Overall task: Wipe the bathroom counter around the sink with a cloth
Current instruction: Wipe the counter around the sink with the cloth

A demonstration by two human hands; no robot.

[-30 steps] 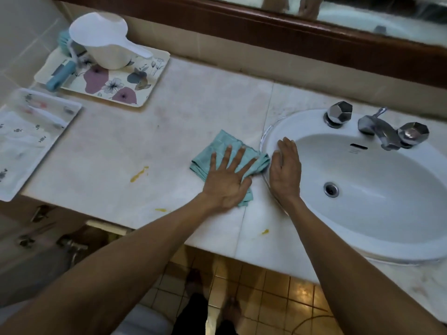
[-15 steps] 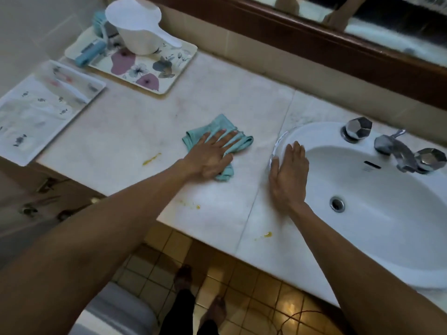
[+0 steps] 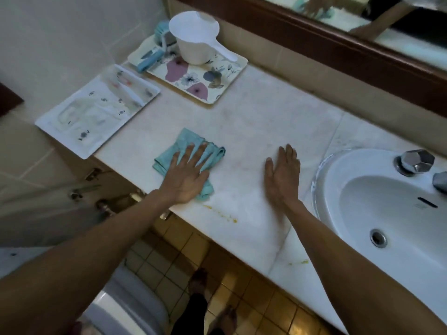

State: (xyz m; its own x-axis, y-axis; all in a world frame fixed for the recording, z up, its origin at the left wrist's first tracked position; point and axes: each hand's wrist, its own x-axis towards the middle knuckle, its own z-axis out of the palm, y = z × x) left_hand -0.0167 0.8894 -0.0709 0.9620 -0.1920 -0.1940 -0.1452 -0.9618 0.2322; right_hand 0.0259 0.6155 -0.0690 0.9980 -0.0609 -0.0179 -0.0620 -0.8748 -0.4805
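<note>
A teal cloth (image 3: 187, 143) lies crumpled on the pale marble counter (image 3: 254, 117), left of the white sink (image 3: 338, 170). My left hand (image 3: 186, 177) presses flat on the cloth with its fingers spread, covering the near half. My right hand (image 3: 281, 175) rests flat and empty on the bare counter between the cloth and the sink rim. A thin yellow smear (image 3: 222, 215) trails along the front edge just below the cloth. Another yellow spot (image 3: 302, 262) sits near the edge under my right forearm.
At the back left a floral tray (image 3: 217, 93) carries a white scoop (image 3: 196, 39) and a blue brush (image 3: 150, 60). A white tray (image 3: 72, 126) overhangs the counter's left end. A faceted tap knob (image 3: 417, 160) stands behind the sink. A toilet (image 3: 125, 308) is below.
My left hand slid the cloth leftward along the counter, away from the sink. My right hand left the sink rim and now lies on the counter. The view shifted left.
</note>
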